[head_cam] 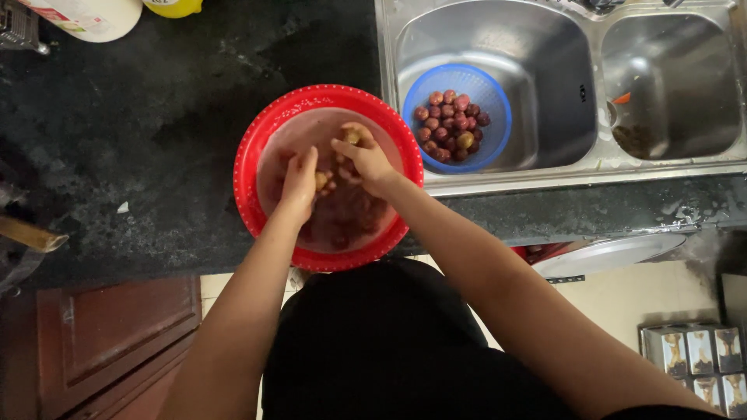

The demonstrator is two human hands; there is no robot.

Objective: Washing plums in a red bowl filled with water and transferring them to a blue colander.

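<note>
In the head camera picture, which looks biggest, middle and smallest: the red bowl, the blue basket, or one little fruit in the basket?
1. Red bowl, largest.
2. Blue basket, smaller, though it sits lower in the sink, farther from the camera.
3. One fruit, smallest.

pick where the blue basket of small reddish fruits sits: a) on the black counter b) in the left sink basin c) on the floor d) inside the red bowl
b: the blue basket holding the small reddish fruits rests inside the left sink basin, beside the red bowl on the black counter.
</note>
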